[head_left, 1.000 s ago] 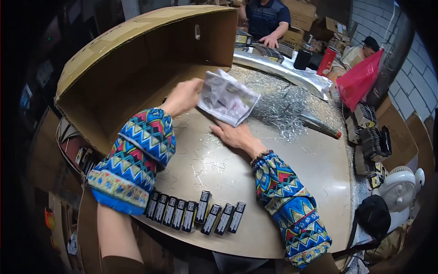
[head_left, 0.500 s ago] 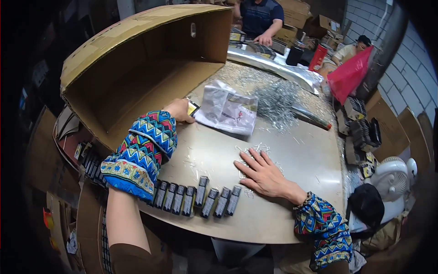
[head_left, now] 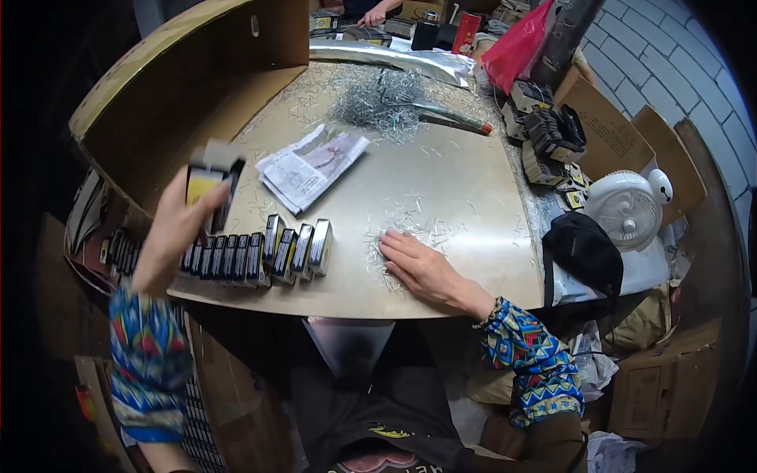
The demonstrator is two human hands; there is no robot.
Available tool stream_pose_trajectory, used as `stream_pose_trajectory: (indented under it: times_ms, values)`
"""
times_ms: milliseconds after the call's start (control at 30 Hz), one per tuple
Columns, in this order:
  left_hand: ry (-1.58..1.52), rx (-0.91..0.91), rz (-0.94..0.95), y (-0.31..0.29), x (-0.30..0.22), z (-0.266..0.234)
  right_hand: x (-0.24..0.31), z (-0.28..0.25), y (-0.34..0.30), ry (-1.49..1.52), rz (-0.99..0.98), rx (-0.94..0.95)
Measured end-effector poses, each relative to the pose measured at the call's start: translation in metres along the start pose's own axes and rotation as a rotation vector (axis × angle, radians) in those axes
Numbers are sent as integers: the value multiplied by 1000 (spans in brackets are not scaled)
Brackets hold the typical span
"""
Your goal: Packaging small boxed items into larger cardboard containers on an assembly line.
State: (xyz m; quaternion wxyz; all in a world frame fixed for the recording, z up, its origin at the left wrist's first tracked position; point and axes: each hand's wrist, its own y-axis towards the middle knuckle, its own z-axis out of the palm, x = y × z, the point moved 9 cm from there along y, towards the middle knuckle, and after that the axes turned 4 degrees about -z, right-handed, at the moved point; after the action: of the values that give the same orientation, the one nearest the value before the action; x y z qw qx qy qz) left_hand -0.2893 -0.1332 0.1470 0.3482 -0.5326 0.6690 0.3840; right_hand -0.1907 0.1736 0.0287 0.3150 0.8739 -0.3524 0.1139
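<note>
My left hand [head_left: 175, 229] grips a small black-and-yellow box [head_left: 206, 188], raised above the table's left side and blurred by motion. A pale flap seems to stick up from its top. Just below it, a row of similar small boxes [head_left: 235, 258] stands upright along the table's near edge. My right hand [head_left: 426, 270] lies with fingers stretched on the metal tabletop, its fingertips among loose thin metal pins [head_left: 410, 222], perhaps nails. Farther back rises a tangled heap of the same pins [head_left: 378, 101]. Left of centre lies a folded printed sheet [head_left: 311, 167].
A large open carton [head_left: 197, 67] lies on its side at the back left. On the right are a white fan [head_left: 627, 206], a black cap [head_left: 583, 251] and stacked dark packs [head_left: 548, 130]. A dark rod with a red tip [head_left: 453, 118] lies beside the heap. Another person's hand [head_left: 377, 14] shows at the back.
My view has tipped down toward the near edge. My left hand has come back from beside the printed sheet, lifting the small box. The right hand stays flat among the pins.
</note>
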Motion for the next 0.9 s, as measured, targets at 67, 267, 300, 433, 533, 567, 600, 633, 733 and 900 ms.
stream_pose_trajectory:
  times_ms: [67, 267, 300, 433, 533, 567, 600, 633, 733, 900]
  values:
    - [-215, -47, -257, -54, 37, 5, -3, 4, -7, 154, 57, 23]
    - [-919, -119, -692, -226, 154, 72, -28, -14, -14, -19, 344, -157]
    - [-900, -132, -746, -246, 174, 89, -26, -7, -11, -34, 343, -123]
    - [-687, 161, -979, -313, 223, 174, 23, 37, 9, -253, 234, -34]
    - [-713, 239, -889, -319, 217, 218, 60, 63, 11, -220, 171, 16]
    - [-713, 270, -899, -322, 213, 226, 72, 69, 8, -211, 170, 27]
    - [-712, 307, -906, -319, 205, 234, 84, 72, 5, -192, 172, 39]
    - [-816, 285, -955, -320, 198, 239, 94, 75, 4, -163, 169, 53]
    - [-1019, 203, -966, -322, 187, 242, 114, 67, 1, 82, 194, 21]
    - [-1067, 191, -923, -318, 181, 243, 71, 56, 11, -58, 199, -35]
